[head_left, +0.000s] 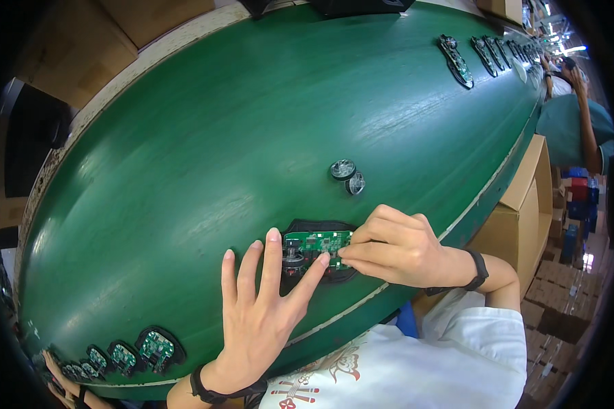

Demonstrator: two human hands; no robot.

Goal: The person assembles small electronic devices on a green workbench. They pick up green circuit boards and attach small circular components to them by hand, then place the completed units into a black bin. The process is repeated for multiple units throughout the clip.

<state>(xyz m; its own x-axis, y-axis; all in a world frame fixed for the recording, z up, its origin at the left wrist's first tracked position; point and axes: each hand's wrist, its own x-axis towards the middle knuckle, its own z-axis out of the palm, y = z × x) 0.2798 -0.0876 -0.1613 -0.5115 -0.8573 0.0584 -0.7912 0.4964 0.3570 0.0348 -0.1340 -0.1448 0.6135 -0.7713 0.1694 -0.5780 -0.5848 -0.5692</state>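
1 PCB [329, 240], part-hidden by R fingers [372, 253], bunched, grip unclear; L fingers [271, 266] spread.

White short-sleeved shirt [402, 365] with a reddish-brown floral print [346, 362], two black wristbands [481, 269]

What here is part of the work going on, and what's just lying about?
Seemingly part of it:
Green circuit board in its black housing, touched by the left hand and right hand

Lying apart from both hands, role unclear:
Two round clear-and-black parts
Similar board units, lower left
Row of units, upper right
Cardboard box, right
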